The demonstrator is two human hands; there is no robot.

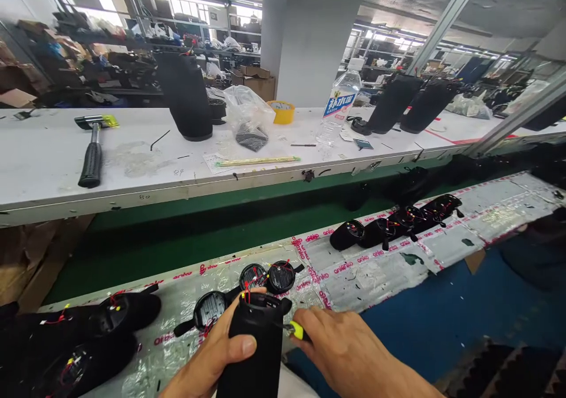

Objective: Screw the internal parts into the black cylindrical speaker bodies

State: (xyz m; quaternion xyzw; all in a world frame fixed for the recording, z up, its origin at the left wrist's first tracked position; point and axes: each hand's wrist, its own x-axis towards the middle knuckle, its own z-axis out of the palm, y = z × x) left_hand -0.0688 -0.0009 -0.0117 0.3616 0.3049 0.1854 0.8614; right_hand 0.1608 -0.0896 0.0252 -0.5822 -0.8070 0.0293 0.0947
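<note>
A black fabric-covered cylindrical speaker [254, 351] stands near upright at the bottom middle, with red and yellow wires at its open top end. My left hand [221, 348] is wrapped round its left side, thumb across the front. My right hand [340, 345] is closed on a yellow-and-black handled screwdriver [297, 329]. Its thin metal end reaches the speaker's upper right side, just under a small black strap [286, 307]; whether it touches is unclear. Behind the speaker, round black end pieces with wires [282, 276] lie on the taped bench [367, 292].
More black speakers lie at left [119, 315] and in a row at right [349, 234]. On the white shelf [48, 156] are a hammer [92, 156], an upright speaker [186, 97], a plastic bag [250, 115], a tape roll [282, 112] and a bottle [339, 106].
</note>
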